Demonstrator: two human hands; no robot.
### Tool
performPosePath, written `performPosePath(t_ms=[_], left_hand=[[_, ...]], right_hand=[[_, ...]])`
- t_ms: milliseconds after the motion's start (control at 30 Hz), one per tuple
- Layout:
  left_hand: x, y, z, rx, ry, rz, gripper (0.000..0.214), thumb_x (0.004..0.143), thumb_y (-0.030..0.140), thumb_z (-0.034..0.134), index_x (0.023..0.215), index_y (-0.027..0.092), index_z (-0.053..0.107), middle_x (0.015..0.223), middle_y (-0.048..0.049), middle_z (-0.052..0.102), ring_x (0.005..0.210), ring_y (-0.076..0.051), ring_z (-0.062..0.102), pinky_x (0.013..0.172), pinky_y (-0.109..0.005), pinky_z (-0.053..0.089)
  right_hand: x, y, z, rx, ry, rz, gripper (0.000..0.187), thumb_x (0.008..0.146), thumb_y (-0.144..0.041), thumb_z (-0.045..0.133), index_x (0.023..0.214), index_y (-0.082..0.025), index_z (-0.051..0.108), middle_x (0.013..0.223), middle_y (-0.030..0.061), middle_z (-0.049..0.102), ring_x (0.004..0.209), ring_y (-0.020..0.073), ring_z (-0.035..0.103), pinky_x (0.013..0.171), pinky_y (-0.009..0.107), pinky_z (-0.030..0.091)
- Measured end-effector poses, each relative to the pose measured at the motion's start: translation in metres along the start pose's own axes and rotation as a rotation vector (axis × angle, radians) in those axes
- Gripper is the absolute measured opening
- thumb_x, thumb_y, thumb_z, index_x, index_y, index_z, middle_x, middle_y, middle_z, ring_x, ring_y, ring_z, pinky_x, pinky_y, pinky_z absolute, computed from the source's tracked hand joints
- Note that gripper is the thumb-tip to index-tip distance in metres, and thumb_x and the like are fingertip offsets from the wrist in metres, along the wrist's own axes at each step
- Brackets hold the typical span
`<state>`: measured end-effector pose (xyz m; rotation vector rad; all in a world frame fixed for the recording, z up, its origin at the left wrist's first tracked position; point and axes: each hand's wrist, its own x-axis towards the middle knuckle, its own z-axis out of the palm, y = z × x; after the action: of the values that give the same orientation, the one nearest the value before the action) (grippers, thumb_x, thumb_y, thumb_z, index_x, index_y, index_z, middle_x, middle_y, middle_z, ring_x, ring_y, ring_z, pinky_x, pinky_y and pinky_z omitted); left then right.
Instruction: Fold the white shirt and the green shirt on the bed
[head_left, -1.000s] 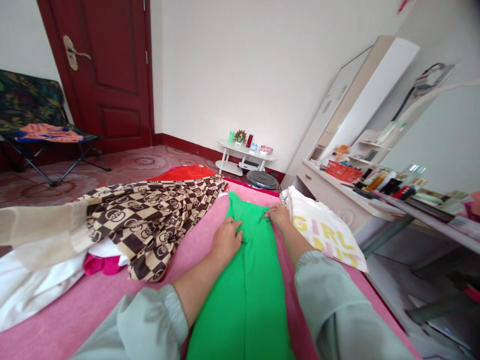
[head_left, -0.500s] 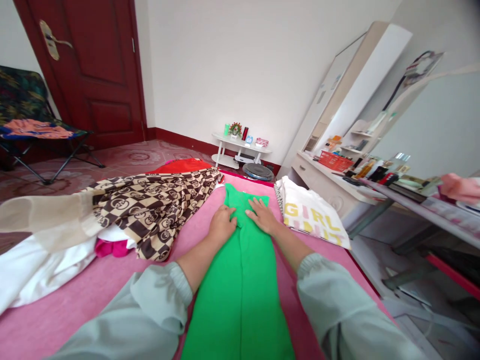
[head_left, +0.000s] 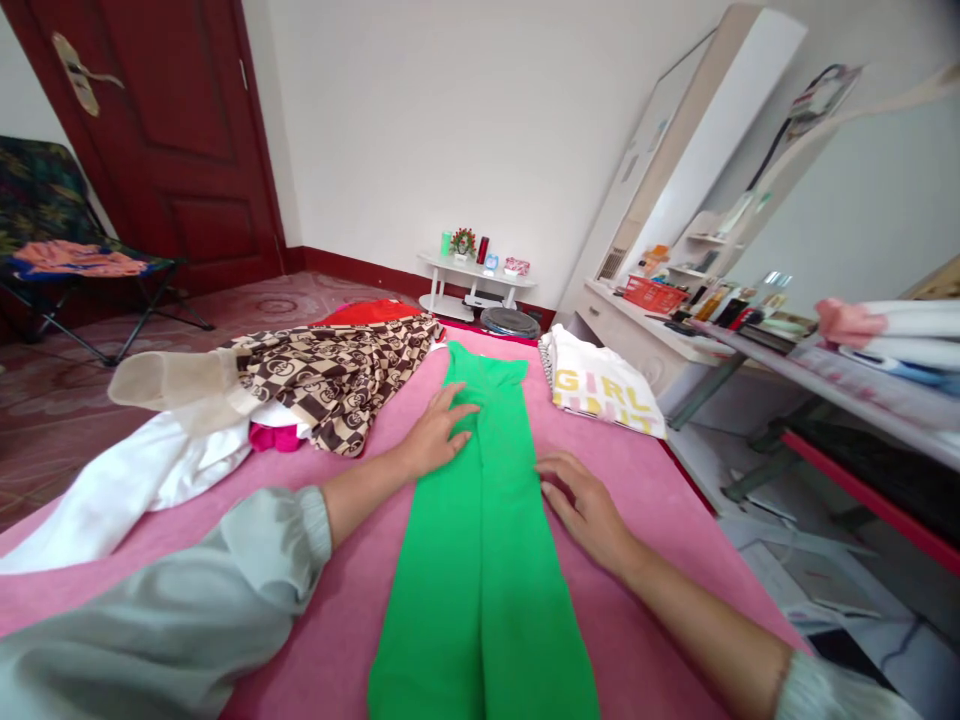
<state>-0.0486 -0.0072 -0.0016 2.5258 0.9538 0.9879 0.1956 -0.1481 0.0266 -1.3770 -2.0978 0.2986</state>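
Note:
A long bright green garment lies flat down the middle of a pink bed cover. My left hand rests open on the garment's left edge, fingers stretched toward its upper part. Lower down, my right hand lies open with fingers spread at the garment's right edge, on the pink cover and touching the green cloth. Neither hand holds anything.
A brown checked garment, red cloth and white clothes are heaped at the left. A folded white shirt with yellow letters lies at the right. Beyond stand a small white table, a dresser, a folding chair and a door.
My right hand has slid down from the garment's top to its right edge, nearer to me. The left hand stayed near the upper left part and flattened out. The view has tilted slightly.

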Motion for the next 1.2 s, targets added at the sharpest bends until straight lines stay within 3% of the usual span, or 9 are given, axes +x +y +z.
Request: performPosePath(t_ms=[200, 367, 500, 567, 667, 833, 967, 1100, 1200], left_hand=[[-0.022, 0.056, -0.011, -0.041, -0.375, 0.219, 0.057, 0.086, 0.045, 0.052, 0.137, 0.024, 0.042, 0.146, -0.0099, 0.033, 0.131, -0.028, 0.036, 0.106, -0.042, 0.033], [-0.047, 0.046, -0.042, -0.018, -0.421, 0.293, 0.040, 0.085, 0.028, 0.056, 0.125, 0.026, 0.056, 0.131, -0.0081, 0.051, 0.121, -0.025, 0.046, 0.104, -0.039, 0.035], [-0.067, 0.045, -0.088, -0.126, -0.547, 0.287, 0.043, 0.082, 0.008, 0.051, 0.116, 0.029, 0.063, 0.128, -0.0048, 0.054, 0.116, -0.021, 0.051, 0.101, -0.035, 0.038], [-0.077, 0.054, -0.106, -0.170, -0.640, 0.272, 0.039, 0.079, 0.011, 0.058, 0.111, 0.032, 0.067, 0.131, -0.0042, 0.051, 0.116, -0.022, 0.051, 0.100, -0.035, 0.039], [-0.095, 0.073, -0.118, -0.219, -0.707, 0.284, 0.032, 0.073, 0.022, 0.070, 0.103, 0.034, 0.070, 0.135, -0.0030, 0.049, 0.120, -0.025, 0.047, 0.102, -0.035, 0.036], [-0.110, 0.091, -0.117, -0.476, -0.661, 0.188, 0.018, 0.087, 0.025, 0.053, 0.088, 0.026, 0.071, 0.095, -0.0045, 0.070, 0.093, -0.018, 0.060, 0.089, -0.030, 0.042], [-0.064, 0.077, -0.122, -0.668, -0.488, -0.138, 0.022, 0.085, 0.037, 0.056, 0.087, 0.017, 0.065, 0.079, -0.0041, 0.069, 0.071, -0.014, 0.061, 0.066, -0.023, 0.046], [0.033, 0.033, -0.109, -0.773, -0.153, -0.393, 0.021, 0.077, 0.035, 0.064, 0.082, 0.015, 0.061, 0.068, -0.0003, 0.064, 0.060, -0.012, 0.058, 0.058, -0.021, 0.045], [0.085, -0.008, -0.076, -0.698, 0.130, -0.690, 0.019, 0.077, 0.029, 0.062, 0.089, 0.015, 0.059, 0.077, -0.0025, 0.066, 0.067, -0.014, 0.062, 0.064, -0.027, 0.050]], right_hand=[[-0.039, -0.038, -0.011, 0.082, -0.152, -0.135, 0.030, 0.085, -0.011, 0.044, 0.108, -0.024, 0.057, 0.106, 0.0062, 0.059, 0.101, 0.0181, 0.055, 0.088, 0.033, 0.045], [-0.078, -0.044, -0.034, -0.021, -0.305, -0.124, 0.032, 0.088, -0.010, 0.037, 0.106, -0.024, 0.059, 0.110, 0.0072, 0.058, 0.104, 0.0168, 0.054, 0.090, 0.032, 0.045], [-0.088, -0.047, -0.043, -0.168, -0.328, -0.175, 0.040, 0.089, -0.022, 0.047, 0.129, -0.028, 0.049, 0.138, 0.0089, 0.043, 0.126, 0.0207, 0.040, 0.101, 0.038, 0.038], [-0.085, -0.053, -0.040, -0.180, -0.383, -0.315, 0.044, 0.089, -0.024, 0.049, 0.132, -0.032, 0.045, 0.145, 0.0059, 0.036, 0.134, 0.0222, 0.030, 0.106, 0.041, 0.032], [-0.077, -0.067, -0.028, -0.068, -0.450, -0.449, 0.039, 0.090, -0.024, 0.049, 0.128, -0.033, 0.051, 0.137, 0.0030, 0.049, 0.133, 0.0210, 0.033, 0.108, 0.042, 0.028], [-0.053, -0.093, -0.026, 0.417, -0.372, -0.111, 0.028, 0.093, -0.036, 0.045, 0.103, -0.024, 0.069, 0.097, 0.0051, 0.072, 0.092, 0.0172, 0.065, 0.087, 0.031, 0.047], [0.011, -0.086, -0.052, 0.695, -0.406, 0.233, 0.031, 0.083, -0.044, 0.058, 0.079, -0.016, 0.071, 0.075, 0.0039, 0.070, 0.066, 0.0151, 0.063, 0.061, 0.024, 0.048], [0.118, -0.027, -0.059, 0.674, 0.004, 0.518, 0.021, 0.071, -0.036, 0.065, 0.070, -0.015, 0.063, 0.064, 0.0015, 0.066, 0.056, 0.0129, 0.058, 0.054, 0.023, 0.046], [0.176, 0.034, -0.036, 0.563, 0.278, 0.635, 0.025, 0.072, -0.036, 0.059, 0.087, -0.016, 0.062, 0.071, 0.0040, 0.067, 0.062, 0.0171, 0.062, 0.059, 0.029, 0.050]])
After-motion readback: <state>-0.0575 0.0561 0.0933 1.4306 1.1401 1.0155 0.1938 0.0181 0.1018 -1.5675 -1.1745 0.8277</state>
